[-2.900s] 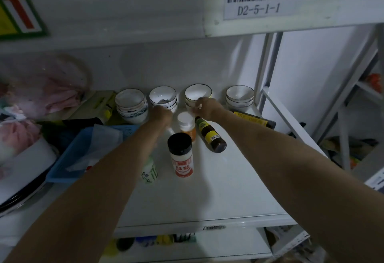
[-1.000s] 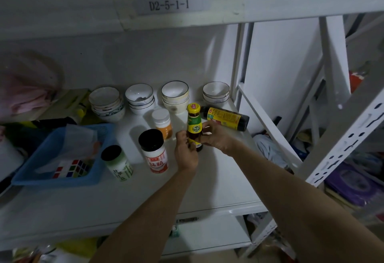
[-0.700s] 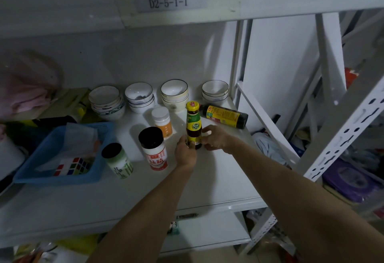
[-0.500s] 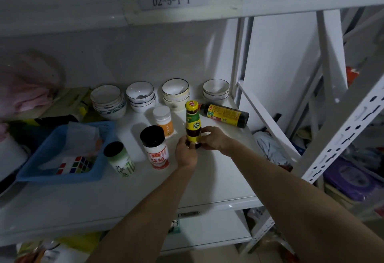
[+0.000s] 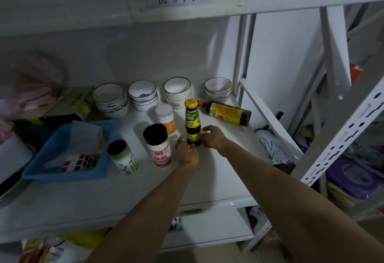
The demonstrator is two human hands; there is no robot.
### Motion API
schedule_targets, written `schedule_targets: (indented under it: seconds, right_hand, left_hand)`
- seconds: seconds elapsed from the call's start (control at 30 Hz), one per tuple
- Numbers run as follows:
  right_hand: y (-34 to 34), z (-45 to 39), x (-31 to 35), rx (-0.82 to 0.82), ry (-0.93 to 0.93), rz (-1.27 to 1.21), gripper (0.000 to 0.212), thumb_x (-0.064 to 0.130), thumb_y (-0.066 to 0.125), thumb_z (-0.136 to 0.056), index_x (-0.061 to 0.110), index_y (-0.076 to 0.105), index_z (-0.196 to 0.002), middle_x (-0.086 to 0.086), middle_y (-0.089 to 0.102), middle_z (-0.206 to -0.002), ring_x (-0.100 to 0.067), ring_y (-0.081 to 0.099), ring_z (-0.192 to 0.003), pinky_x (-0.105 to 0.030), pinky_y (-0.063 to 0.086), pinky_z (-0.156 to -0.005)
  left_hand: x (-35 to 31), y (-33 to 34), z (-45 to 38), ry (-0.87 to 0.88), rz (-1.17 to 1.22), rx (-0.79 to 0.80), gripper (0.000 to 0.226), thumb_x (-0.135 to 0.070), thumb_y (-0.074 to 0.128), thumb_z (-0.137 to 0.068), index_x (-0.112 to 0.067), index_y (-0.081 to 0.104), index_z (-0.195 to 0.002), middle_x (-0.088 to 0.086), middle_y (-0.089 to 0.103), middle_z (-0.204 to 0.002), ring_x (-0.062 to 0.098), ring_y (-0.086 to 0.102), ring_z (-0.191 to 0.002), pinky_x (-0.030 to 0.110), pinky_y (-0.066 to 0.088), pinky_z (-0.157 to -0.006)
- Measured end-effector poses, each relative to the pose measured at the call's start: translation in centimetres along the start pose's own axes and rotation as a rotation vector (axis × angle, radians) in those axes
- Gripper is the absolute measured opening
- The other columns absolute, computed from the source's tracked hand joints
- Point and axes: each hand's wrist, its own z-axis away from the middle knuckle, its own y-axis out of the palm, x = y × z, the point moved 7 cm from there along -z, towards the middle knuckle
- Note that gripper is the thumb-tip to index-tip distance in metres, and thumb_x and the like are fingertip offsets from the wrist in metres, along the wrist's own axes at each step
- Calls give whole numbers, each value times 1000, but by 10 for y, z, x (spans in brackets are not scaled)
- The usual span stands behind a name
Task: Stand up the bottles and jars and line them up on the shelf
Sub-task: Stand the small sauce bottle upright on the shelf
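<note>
A small dark sauce bottle (image 5: 192,119) with a yellow cap stands upright on the white shelf (image 5: 218,179). My left hand (image 5: 186,152) and my right hand (image 5: 213,137) hold its base from either side. To its left stand a white jar with an orange label (image 5: 166,120), a black-capped jar with a red label (image 5: 159,145) and a black-capped green jar (image 5: 123,157). A larger dark bottle with a yellow label (image 5: 225,112) lies on its side behind my right hand.
Four stacks of bowls (image 5: 143,95) line the shelf's back wall. A blue tray (image 5: 52,171) with a puzzle cube (image 5: 78,163) sits at the left. A white slanted brace (image 5: 268,121) and perforated upright (image 5: 342,138) bound the right side.
The small sauce bottle, lying flat 2.9 s ago, is upright between both hands. In the last second it has come slightly nearer the front, and my hands have slid down to its base.
</note>
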Motion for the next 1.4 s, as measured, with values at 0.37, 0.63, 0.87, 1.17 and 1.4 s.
schedule_targets:
  seconds: [0.37,0.63,0.87,1.17,1.4]
  right_hand:
    - [2,-8,-3,-40,-34,96,47,2,51,-87,7,54,-133,-22,58,-132,-37,59,-118,-44,50,-102]
    - [10,-9,-2,40,-103,146,41,9,51,-89,8,60,-130,-19,61,-131,-26,59,-103,-39,48,-99]
    - [-26,-4,15,-188,-203,280,38,8,44,-93,6,61,-127,-18,61,-131,-34,59,-118,-38,48,-103]
    - [-110,-28,54,-434,-279,878,48,16,50,-85,14,48,-133,-12,46,-140,-35,46,-128,-45,40,-104]
    - [-118,-61,36,-199,-180,1028,61,40,60,-85,15,41,-136,-15,53,-132,-38,53,-123,-46,40,-100]
  left_hand:
    - [2,-4,3,-26,-63,-9,40,-8,48,-90,-2,49,-130,21,57,-131,36,51,-125,43,42,-106]
    - [-1,-2,1,-15,2,-2,40,-5,46,-88,-6,57,-126,18,61,-128,36,56,-121,44,43,-105]
    - [17,4,-2,-193,62,-39,38,-20,54,-80,3,56,-110,20,68,-107,41,68,-97,44,57,-83]
    - [-41,71,12,-259,459,366,40,-6,44,-95,-2,45,-134,11,55,-97,20,55,-74,34,51,-69]
    - [-71,103,-7,-356,518,444,19,-21,40,-96,-13,55,-88,3,47,-77,18,50,-78,25,44,-61]
